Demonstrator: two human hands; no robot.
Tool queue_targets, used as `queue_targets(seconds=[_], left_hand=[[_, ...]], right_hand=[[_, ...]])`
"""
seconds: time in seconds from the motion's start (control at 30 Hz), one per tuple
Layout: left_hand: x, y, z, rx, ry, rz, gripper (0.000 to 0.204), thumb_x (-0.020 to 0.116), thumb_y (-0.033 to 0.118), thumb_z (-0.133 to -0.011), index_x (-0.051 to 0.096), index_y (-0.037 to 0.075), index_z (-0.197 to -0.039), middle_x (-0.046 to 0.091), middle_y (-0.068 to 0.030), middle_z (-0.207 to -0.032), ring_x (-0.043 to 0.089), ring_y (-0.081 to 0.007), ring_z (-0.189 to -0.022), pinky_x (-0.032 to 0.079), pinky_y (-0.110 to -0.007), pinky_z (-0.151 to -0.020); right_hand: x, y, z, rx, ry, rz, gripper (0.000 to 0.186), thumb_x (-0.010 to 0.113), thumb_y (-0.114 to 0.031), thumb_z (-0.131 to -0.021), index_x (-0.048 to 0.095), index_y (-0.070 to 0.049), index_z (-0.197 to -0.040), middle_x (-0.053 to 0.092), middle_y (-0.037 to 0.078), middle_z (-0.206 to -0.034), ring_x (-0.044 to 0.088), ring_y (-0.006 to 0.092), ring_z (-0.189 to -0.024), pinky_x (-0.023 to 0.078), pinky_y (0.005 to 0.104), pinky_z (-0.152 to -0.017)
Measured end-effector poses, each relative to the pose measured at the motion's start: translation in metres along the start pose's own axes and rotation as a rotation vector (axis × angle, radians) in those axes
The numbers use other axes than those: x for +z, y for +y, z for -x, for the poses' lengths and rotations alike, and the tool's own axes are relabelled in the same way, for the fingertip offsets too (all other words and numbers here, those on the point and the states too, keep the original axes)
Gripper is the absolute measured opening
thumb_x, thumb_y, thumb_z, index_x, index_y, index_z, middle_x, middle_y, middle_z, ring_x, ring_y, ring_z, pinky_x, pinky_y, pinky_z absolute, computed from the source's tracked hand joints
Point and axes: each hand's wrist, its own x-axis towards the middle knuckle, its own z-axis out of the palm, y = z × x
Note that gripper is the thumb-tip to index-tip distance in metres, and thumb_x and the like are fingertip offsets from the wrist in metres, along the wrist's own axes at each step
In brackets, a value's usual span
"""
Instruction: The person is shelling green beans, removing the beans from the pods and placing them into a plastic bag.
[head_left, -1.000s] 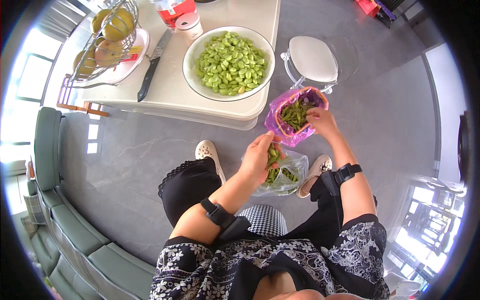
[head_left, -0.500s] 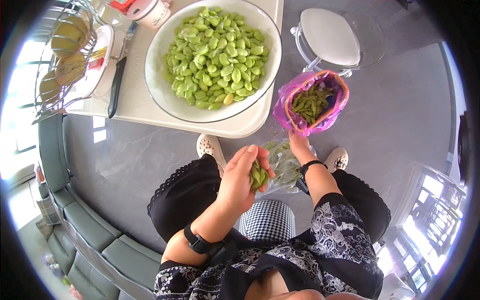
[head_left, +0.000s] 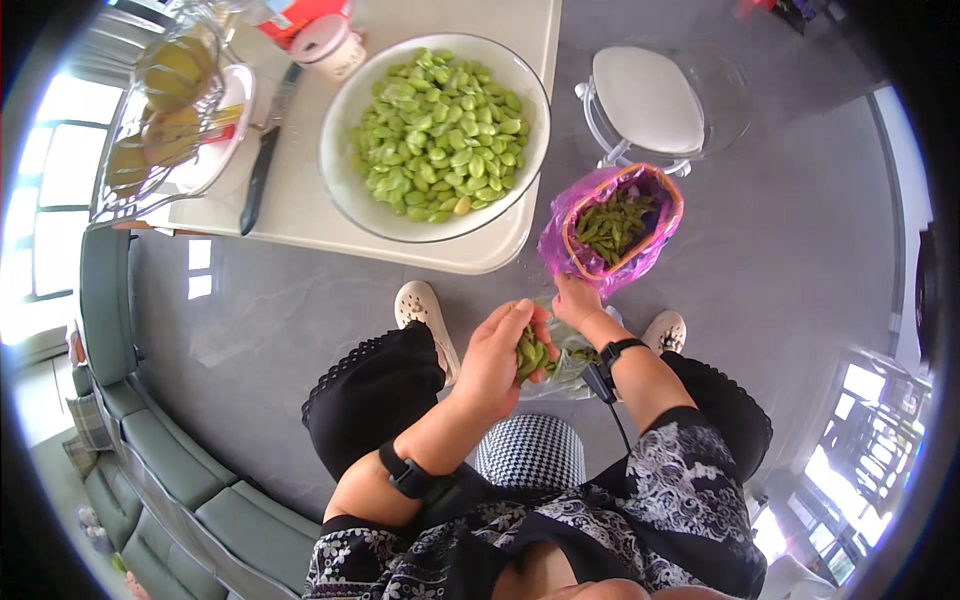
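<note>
A handful of green bean pods (head_left: 533, 355) fills my left hand (head_left: 495, 350), its fingers curled around them. My right hand (head_left: 578, 304) is closed at the near edge of a purple plastic bag (head_left: 553, 245) that lines an open container; its fingertips are partly hidden there. Inside that bag lie many darker green pods (head_left: 608, 228). Below my right hand, a clear plastic bag (head_left: 567, 375) with some green pods spreads between my knees. On the table beyond, a large white bowl (head_left: 342, 195) with a dark rim holds a heap of shelled green beans (head_left: 440, 135).
The white table (head_left: 480, 255) also carries a black-handled knife (head_left: 261, 180), a lidded tub (head_left: 328, 48) and a wire basket (head_left: 135, 165) with round fruit. A white-topped stool (head_left: 648, 98) stands past the purple bag. A green sofa (head_left: 220, 510) runs along the left.
The whole view has shifted slightly. My left hand, still holding the pods, has moved a little closer to my right hand, which stays by the purple bag.
</note>
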Motion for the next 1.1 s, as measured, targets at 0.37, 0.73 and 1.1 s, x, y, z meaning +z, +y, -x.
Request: queue_targets(seconds=[0.37,0.73,1.1], left_hand=[[0.009,0.007,0.016,0.049,-0.137,0.026,0.022,0.045,0.029,-0.088,0.052,0.008,-0.086,0.051,-0.0012,-0.07,0.054,-0.0147,-0.063,0.037,-0.025,-0.047],[0.009,0.017,0.014,0.002,-0.221,0.175,0.028,0.04,0.035,-0.089,0.051,0.009,-0.088,0.053,-0.0024,-0.07,0.053,-0.0151,-0.063,0.036,-0.025,-0.046],[0.026,-0.001,0.001,-0.059,-0.248,0.042,0.026,0.037,0.032,-0.091,0.052,0.011,-0.088,0.053,-0.0017,-0.072,0.048,-0.0094,-0.059,0.034,-0.023,-0.042]], right_hand=[[-0.262,-0.16,-0.008,-0.362,0.777,-0.702,0.011,0.053,0.004,-0.075,0.057,0.001,-0.085,0.056,0.007,-0.085,0.053,0.0124,-0.066,0.044,0.0221,-0.06],[-0.29,-0.185,0.054,-0.366,0.346,-0.53,0.013,0.058,-0.003,-0.074,0.061,-0.002,-0.087,0.058,0.006,-0.078,0.054,0.0106,-0.065,0.042,0.0216,-0.056],[-0.245,-0.142,0.079,-0.297,0.242,-0.587,0.008,0.059,-0.007,-0.075,0.059,0.0,-0.08,0.052,0.004,-0.065,0.048,0.011,-0.057,0.039,0.0239,-0.052]])
